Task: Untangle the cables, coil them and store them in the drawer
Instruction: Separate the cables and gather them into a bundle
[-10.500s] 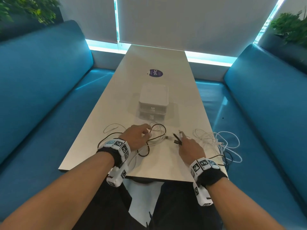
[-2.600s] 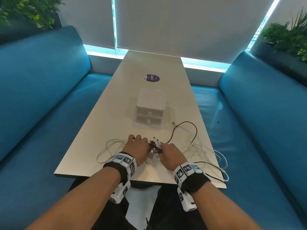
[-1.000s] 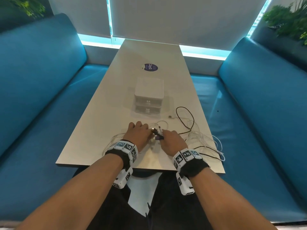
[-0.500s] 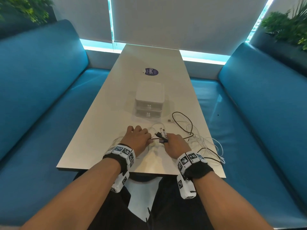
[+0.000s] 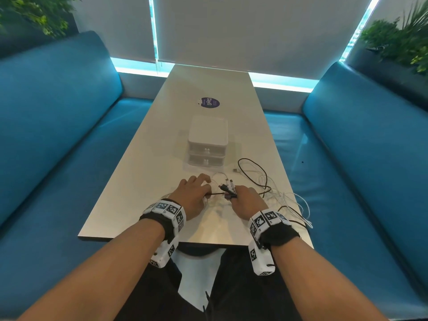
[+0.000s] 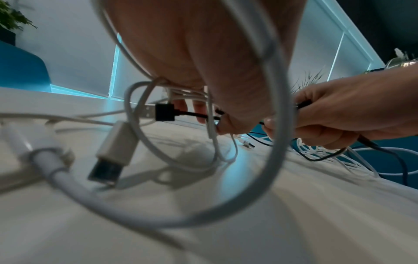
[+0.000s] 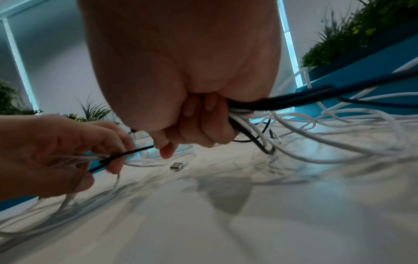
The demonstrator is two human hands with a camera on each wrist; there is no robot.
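- Hands: two, left hand (image 5: pixel 194 194) and right hand (image 5: pixel 246 200), each with one marker-tagged black wristband.
- Desk: one long pale rectangular desk (image 5: pixel 143 172).
- Small white plastic drawer unit (image 5: pixel 207 141): one, two drawers stacked, both closed.
- Thin black cables (image 5: pixel 253 172): at least two, exact count unclear in the tangle.
- Thin white cables (image 5: pixel 287 198): several, tangled, can't count.
- Connector ends bunched at the right hand: about four or five (image 5: pixel 228 187).
- Loose silver USB plug (image 5: pixel 235 170) on the desk: one.
- Round dark purple sticker (image 5: pixel 209 102): one.
- Blue upholstered benches: two, one each side (image 5: pixel 58 107).
- Green leafy plants: two clusters, top corners (image 5: pixel 398 38).
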